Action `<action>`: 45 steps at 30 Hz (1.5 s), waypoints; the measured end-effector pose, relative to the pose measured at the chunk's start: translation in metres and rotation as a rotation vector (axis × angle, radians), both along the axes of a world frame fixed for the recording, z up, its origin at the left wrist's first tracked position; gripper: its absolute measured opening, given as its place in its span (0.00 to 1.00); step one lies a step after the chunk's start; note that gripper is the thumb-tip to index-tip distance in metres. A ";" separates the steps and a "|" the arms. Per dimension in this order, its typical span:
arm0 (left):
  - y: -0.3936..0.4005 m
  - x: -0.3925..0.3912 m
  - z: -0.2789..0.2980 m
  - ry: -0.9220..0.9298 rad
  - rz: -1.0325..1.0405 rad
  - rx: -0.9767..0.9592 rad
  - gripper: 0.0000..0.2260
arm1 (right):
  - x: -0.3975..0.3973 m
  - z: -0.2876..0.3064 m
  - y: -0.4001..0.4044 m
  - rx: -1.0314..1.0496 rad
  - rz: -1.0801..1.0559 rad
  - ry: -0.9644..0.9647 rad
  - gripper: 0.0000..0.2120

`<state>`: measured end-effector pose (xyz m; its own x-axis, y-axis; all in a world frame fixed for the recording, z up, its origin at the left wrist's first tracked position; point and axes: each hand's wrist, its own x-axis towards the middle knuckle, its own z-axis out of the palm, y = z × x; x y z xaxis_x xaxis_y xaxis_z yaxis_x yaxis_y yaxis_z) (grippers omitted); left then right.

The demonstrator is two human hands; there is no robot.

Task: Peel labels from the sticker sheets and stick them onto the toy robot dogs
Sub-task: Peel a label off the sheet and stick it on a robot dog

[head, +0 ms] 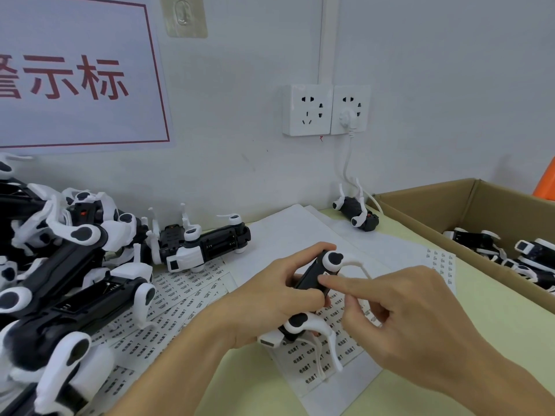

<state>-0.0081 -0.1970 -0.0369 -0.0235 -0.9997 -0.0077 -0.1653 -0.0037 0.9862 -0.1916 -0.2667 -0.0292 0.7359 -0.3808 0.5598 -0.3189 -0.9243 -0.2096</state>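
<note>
My left hand point(271, 291) grips a black and white toy robot dog point(310, 276) above the table, its legs pointing right and down. The index finger of my right hand point(399, 322) presses on the dog's black body near its upper leg joint, where a small white label point(326, 275) shows at the fingertip. White sticker sheets point(318, 355) printed with rows of small labels lie under both hands, and more sheets point(183, 298) spread to the left.
A pile of toy robot dogs point(63, 265) fills the left side, one more dog point(207, 244) lies beside it, and another dog point(357, 213) sits by the wall. A cardboard box point(426, 205) with several dogs stands at the right. Wall sockets point(326, 109) hold a plugged cable.
</note>
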 end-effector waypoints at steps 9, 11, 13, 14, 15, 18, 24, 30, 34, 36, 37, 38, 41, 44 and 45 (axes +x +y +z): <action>-0.002 0.000 -0.002 -0.036 0.096 0.000 0.25 | -0.001 -0.003 -0.006 0.264 0.010 -0.205 0.17; -0.004 0.000 -0.003 -0.029 0.148 -0.016 0.23 | 0.003 -0.006 -0.009 0.311 -0.030 -0.150 0.24; -0.005 -0.003 -0.004 -0.006 0.190 -0.043 0.19 | 0.005 -0.010 -0.011 0.356 -0.069 -0.105 0.26; -0.005 -0.004 -0.005 -0.002 0.211 -0.059 0.16 | 0.006 -0.012 -0.012 0.381 -0.086 -0.088 0.24; -0.005 -0.005 -0.005 0.001 0.232 -0.074 0.14 | 0.006 -0.014 -0.012 0.406 -0.099 -0.072 0.21; -0.007 -0.009 -0.007 0.000 0.268 -0.088 0.13 | 0.009 -0.019 -0.013 0.464 -0.102 -0.048 0.16; -0.009 -0.017 -0.008 -0.020 0.258 -0.113 0.11 | 0.014 -0.019 -0.005 0.598 -0.030 -0.115 0.19; -0.009 -0.019 -0.011 0.027 0.215 -0.124 0.12 | 0.018 -0.017 -0.002 0.836 -0.027 -0.174 0.20; -0.010 -0.016 -0.016 0.070 0.195 -0.117 0.13 | 0.018 -0.017 -0.006 1.007 -0.086 -0.163 0.28; -0.011 -0.014 -0.020 0.114 0.159 -0.107 0.17 | 0.019 -0.019 -0.008 1.085 -0.123 -0.167 0.28; -0.011 -0.013 -0.022 0.142 0.136 -0.100 0.19 | 0.019 -0.019 -0.008 1.116 -0.132 -0.169 0.27; -0.010 -0.012 -0.024 0.171 0.110 -0.093 0.20 | 0.020 -0.020 -0.008 1.147 -0.131 -0.174 0.27; -0.008 -0.010 -0.027 0.245 0.055 -0.095 0.23 | 0.021 -0.018 -0.007 1.235 -0.117 -0.197 0.27; -0.007 -0.011 -0.028 0.282 0.045 -0.096 0.23 | 0.021 -0.016 -0.005 1.301 -0.100 -0.210 0.23; -0.008 -0.011 -0.028 0.285 0.046 -0.096 0.23 | 0.021 -0.015 -0.004 1.317 -0.092 -0.208 0.22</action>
